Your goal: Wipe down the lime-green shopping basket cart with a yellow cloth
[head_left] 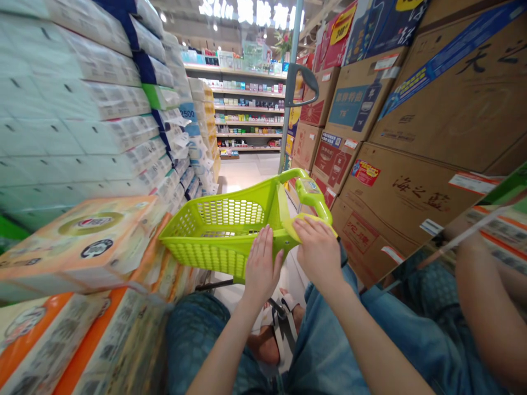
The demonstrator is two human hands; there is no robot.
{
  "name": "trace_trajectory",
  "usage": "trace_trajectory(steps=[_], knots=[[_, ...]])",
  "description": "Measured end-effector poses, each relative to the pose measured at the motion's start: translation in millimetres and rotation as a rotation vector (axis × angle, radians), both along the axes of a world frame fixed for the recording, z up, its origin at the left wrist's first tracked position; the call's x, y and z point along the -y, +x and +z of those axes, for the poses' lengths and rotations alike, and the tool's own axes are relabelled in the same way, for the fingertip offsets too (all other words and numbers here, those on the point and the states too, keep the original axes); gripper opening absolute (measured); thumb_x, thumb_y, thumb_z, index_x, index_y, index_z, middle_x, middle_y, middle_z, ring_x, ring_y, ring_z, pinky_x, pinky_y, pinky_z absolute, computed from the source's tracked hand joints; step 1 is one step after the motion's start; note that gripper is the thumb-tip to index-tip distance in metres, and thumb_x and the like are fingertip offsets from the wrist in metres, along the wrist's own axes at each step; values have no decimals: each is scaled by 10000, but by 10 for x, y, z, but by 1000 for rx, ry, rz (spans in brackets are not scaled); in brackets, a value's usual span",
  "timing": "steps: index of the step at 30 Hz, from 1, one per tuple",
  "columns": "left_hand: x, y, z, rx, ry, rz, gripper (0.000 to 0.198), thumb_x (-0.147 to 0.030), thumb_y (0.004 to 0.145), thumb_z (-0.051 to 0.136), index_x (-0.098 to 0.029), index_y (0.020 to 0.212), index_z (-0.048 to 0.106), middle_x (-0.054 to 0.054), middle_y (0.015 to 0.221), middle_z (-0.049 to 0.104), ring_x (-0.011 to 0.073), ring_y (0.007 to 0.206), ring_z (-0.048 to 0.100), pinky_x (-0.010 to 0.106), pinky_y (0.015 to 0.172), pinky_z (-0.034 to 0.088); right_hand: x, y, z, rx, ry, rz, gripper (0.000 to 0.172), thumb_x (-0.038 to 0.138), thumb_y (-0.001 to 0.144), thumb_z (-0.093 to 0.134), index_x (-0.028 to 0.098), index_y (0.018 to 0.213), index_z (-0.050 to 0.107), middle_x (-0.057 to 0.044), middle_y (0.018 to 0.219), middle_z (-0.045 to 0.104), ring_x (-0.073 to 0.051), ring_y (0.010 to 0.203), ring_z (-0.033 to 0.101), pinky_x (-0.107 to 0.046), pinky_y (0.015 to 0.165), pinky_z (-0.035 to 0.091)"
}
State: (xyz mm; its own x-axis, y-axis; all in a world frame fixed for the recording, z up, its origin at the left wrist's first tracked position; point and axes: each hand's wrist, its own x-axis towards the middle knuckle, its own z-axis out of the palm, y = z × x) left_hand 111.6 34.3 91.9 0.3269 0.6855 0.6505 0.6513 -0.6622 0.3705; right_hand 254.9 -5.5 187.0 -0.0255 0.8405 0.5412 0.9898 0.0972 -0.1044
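Observation:
A lime-green plastic shopping cart basket (214, 253) stands in front of my knees, with perforated sides and a looped handle (317, 200) at its right end. My left hand (260, 263) lies against the near side of the basket, its fingers straight and holding nothing. My right hand (319, 247) is at the handle end, fingers over a thin yellow cloth (291, 229) pressed on the basket's rim. Most of the cloth is hidden under that hand. The inside of the basket shows no goods.
Stacked tissue packs (74, 109) rise on the left, with orange packs (94, 230) lower beside the basket. Cardboard cartons (403, 192) are piled on the right, near a mirror-like panel (486, 263). Behind the cart stand a metal pole (288, 126) and stocked shelves (247, 109).

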Motion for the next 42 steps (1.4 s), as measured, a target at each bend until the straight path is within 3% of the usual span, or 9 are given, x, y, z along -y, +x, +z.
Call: trace_trajectory(steps=[5,12,18,23,28,33,37,39,42], knots=[[-1,-16,-39,-14,-7,-3,616,-264,959,438,-69,1516,261,215,1528,417,279,1468,331,489,1184,339,-184,-375,-12,31,-118,110,348,109,857,491,106,1132,705,-140,1211,713,-264,1186,599,-400,1044,407],[16,5,27,-43,26,27,567,-294,999,411,-135,1521,260,166,1547,411,239,1468,336,461,1179,356,133,367,-99,-140,21,326,509,31,829,425,238,1225,671,-15,1300,681,-185,1301,544,-403,1097,389],[20,3,29,-35,14,25,577,-303,1006,400,-136,1531,231,164,1556,396,243,1469,334,470,1187,343,155,669,-44,-226,146,138,592,11,753,409,265,1214,679,-10,1290,687,-205,1267,577,-475,1116,375],[25,16,14,-15,6,18,587,-299,1002,402,-155,1539,215,160,1560,390,245,1476,318,478,1186,346,112,144,-52,-10,60,-20,530,67,825,477,220,1308,632,-39,1371,631,-288,1304,477,-470,1104,341],[18,19,-14,-23,15,27,575,-280,999,393,-106,1523,233,195,1526,422,262,1466,336,488,1179,350,-16,-248,-56,104,-105,61,495,169,849,560,252,1334,604,-42,1379,618,-317,1226,471,-462,1004,346],[21,7,7,-41,22,21,583,-297,1000,400,-140,1533,225,174,1544,408,251,1467,336,478,1179,351,17,167,60,112,-133,172,529,87,834,516,300,1305,628,14,1379,626,-256,1223,485,-421,991,342],[15,24,1,-27,12,27,597,-306,1004,395,-163,1547,193,162,1557,392,250,1470,330,481,1183,341,124,660,139,30,-49,107,568,59,809,483,317,1291,639,30,1335,658,-240,1181,516,-426,967,368],[11,36,-11,-20,5,30,603,-307,1003,399,-159,1549,187,163,1558,390,251,1475,318,484,1186,336,151,716,134,4,-18,90,567,53,816,461,305,1291,638,25,1331,659,-234,1206,508,-424,996,374],[10,43,-22,-13,1,35,608,-296,1000,406,-154,1548,184,164,1555,393,251,1477,313,484,1186,336,131,467,73,54,-24,52,519,82,857,446,243,1321,615,-29,1361,628,-265,1277,457,-443,1081,324]])
